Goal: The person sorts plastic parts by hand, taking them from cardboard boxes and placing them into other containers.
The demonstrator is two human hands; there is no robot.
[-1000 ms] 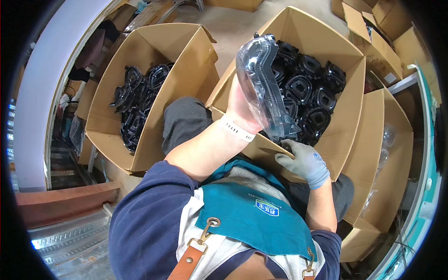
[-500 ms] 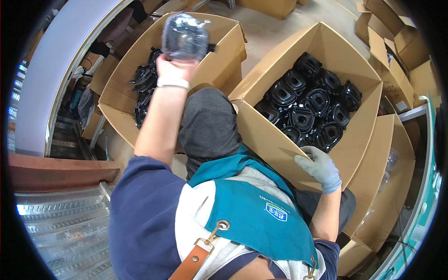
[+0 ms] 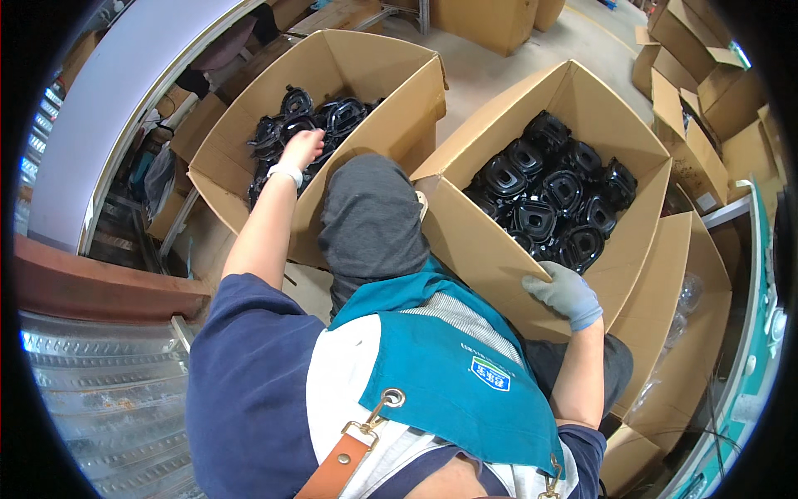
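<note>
Out over the grey floor, here's the bare left hand down at the black parts inside the left carton, finger grip impossible to tell, while the gloved right hand pinches the near rim of the right carton.

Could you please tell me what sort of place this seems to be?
It looks like a packing or storage area, perhaps in a workshop or warehouse: open cardboard boxes hold many glossy black parts, and more cartons stand at upper right.
</note>
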